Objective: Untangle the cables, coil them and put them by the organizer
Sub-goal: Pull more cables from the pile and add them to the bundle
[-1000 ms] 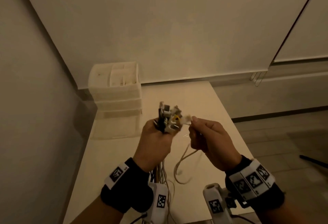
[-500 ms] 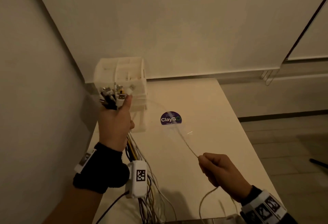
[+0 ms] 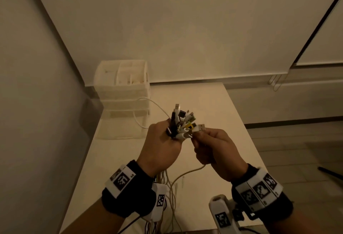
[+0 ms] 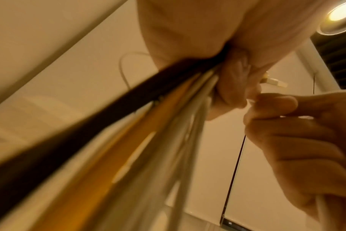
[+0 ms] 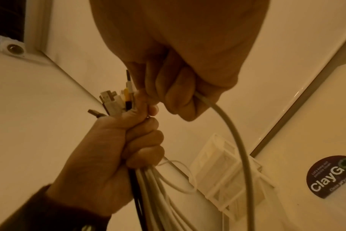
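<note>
My left hand (image 3: 171, 137) grips a bundle of cables (image 3: 182, 122) in its fist over the table, with several black, white and yellow plugs sticking up. The cords (image 4: 128, 140) hang down past the wrist. Just to its right, my right hand (image 3: 197, 138) pinches one white cable behind its USB plug (image 3: 201, 127), and that cable (image 5: 237, 140) droops from the fist toward the table. The hands nearly touch. The white drawer organizer (image 3: 122, 89) stands at the table's far left corner, beyond both hands. A thin white cable (image 3: 141, 111) loops in front of it.
The white table (image 3: 204, 107) runs along the left wall, and its right edge drops to a tiled floor. A round dark ClayGo sticker (image 5: 330, 176) sits on the tabletop near the organizer (image 5: 227, 179). Loose cords (image 3: 170, 196) trail off the near edge.
My left hand has come back from beside the organizer to the middle with the bundle. My right hand has risen from the lower right to meet it, holding a plug end.
</note>
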Tool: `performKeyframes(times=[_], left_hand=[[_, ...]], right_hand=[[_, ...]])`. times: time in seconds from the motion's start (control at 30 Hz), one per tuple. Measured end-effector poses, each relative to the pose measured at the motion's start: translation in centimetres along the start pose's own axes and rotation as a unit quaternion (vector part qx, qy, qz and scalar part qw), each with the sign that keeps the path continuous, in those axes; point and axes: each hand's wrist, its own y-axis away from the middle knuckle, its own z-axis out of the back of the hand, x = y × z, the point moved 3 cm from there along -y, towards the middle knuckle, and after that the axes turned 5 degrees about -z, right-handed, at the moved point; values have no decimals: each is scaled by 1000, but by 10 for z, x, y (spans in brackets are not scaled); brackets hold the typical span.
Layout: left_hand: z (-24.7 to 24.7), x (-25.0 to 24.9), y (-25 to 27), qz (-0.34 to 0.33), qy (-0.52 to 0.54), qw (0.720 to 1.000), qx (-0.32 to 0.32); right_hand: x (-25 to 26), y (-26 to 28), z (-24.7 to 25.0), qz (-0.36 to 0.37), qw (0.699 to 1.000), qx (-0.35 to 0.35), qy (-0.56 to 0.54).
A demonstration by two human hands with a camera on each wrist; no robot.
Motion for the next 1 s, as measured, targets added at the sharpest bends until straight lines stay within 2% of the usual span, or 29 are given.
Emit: performKeyframes(times=[0.2,0.3,0.4,0.5,0.57,0.6,0.67,0.73,0.77,0.9,1.0], left_hand=[[36,14,-10,114,103,979,-136],[47,34,-17,190,215,936,-202],[48,44,-15,196,193,935,-224],[45,44,-11,202,177,940,-210],[39,32,-9,180,179,950,-181],[34,22,-9,147,183,960,-152],[17,8,-4,81,148,984,-51],[1,11,2,59,47,995,60],[-2,15,4,62,14,995,80],[5,19,0,60,19,998,24],[24,25,-7,125,108,984,-69]], right_hand=[[-25,14,13,19,999,-19,40],[-42,21,19,13,996,-47,73],[-53,22,19,2,994,-80,78],[-50,16,17,-4,992,-114,54],[-44,10,14,0,991,-124,46],[-40,7,12,5,991,-123,42],[-32,2,5,20,993,-112,19],[-23,-5,-1,39,995,-93,-28],[-18,-7,-4,45,994,-86,-47],[-12,-9,-8,52,996,-52,-43],[-24,0,-5,34,999,-28,-25]])
